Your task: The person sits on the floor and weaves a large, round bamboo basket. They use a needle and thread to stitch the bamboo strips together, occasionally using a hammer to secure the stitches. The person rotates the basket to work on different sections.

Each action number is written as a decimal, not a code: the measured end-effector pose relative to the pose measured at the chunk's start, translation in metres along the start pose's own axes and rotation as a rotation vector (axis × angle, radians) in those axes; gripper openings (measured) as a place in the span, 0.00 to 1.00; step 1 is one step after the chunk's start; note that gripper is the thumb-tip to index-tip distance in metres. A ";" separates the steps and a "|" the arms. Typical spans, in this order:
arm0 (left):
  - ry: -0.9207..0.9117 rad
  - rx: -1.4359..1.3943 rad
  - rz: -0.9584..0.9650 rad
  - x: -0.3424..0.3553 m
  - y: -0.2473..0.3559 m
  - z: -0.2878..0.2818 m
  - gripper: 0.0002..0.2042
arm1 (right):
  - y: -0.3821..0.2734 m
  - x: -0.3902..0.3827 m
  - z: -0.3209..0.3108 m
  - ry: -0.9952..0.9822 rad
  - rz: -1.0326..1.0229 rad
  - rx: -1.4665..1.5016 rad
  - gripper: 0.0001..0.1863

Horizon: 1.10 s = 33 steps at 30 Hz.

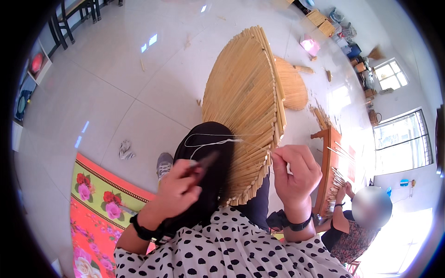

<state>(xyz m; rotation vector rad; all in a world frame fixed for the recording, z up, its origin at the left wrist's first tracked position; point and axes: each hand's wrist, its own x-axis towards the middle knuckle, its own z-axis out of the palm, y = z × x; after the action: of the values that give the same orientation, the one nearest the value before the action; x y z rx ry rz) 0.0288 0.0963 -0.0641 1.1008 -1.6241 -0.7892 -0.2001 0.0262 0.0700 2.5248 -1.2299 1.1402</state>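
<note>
A large round panel of pale reed sticks [238, 88] rests tilted against my dark-trousered legs, its cut stick ends forming a thick right edge. My right hand [296, 173] is closed in a pinch at that edge; a thin strand runs to its fingertips. White thread [211, 144] loops over my knee and across the lower sticks. My left hand [178, 187] is closed around a slim tool with a dark, blade-like end [208, 163], smeared by motion. Its exact kind cannot be made out.
A second round reed panel [292, 85] lies on the tiled floor behind. To the right, another person [340, 222] handles sticks at a wooden bench [330, 139]. A flowered mat [106, 208] lies at lower left, a crumpled cloth [125, 149] beyond it. Boxes [320, 22] line the far wall.
</note>
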 end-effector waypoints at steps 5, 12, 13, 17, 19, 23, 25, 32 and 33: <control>0.203 0.281 -0.502 -0.101 -0.155 -0.026 0.08 | 0.012 -0.017 -0.018 -0.195 -0.162 0.126 0.10; -0.013 0.681 -1.206 -0.286 -0.287 -0.016 0.17 | 0.008 -0.016 -0.022 -0.398 -0.333 0.319 0.12; -0.017 0.669 -1.211 -0.297 -0.290 -0.016 0.17 | 0.009 -0.016 -0.023 -0.399 -0.349 0.324 0.12; 0.049 1.021 -1.006 -0.288 -0.299 -0.018 0.19 | 0.007 -0.016 -0.023 -0.409 -0.394 0.348 0.12; 0.154 0.849 -0.686 -0.227 -0.282 -0.035 0.17 | 0.006 -0.017 -0.022 -0.429 -0.398 0.326 0.13; 0.272 0.096 -0.413 -0.029 -0.096 -0.043 0.11 | 0.004 -0.020 -0.021 -0.450 -0.388 0.270 0.14; 0.037 0.081 -0.091 0.021 -0.017 -0.042 0.10 | 0.002 -0.020 -0.021 -0.451 -0.388 0.243 0.14; -0.209 0.083 0.316 0.048 0.061 0.003 0.10 | 0.000 -0.019 -0.023 -0.383 -0.352 0.171 0.14; -0.216 0.096 0.321 0.049 0.061 0.004 0.10 | 0.001 -0.019 -0.024 -0.377 -0.352 0.157 0.14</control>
<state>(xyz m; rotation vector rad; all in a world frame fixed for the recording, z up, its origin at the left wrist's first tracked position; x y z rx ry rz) 0.0023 0.0741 0.0057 0.8106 -1.9776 -0.6394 -0.2219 0.0472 0.0736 3.0147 -0.7232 0.7291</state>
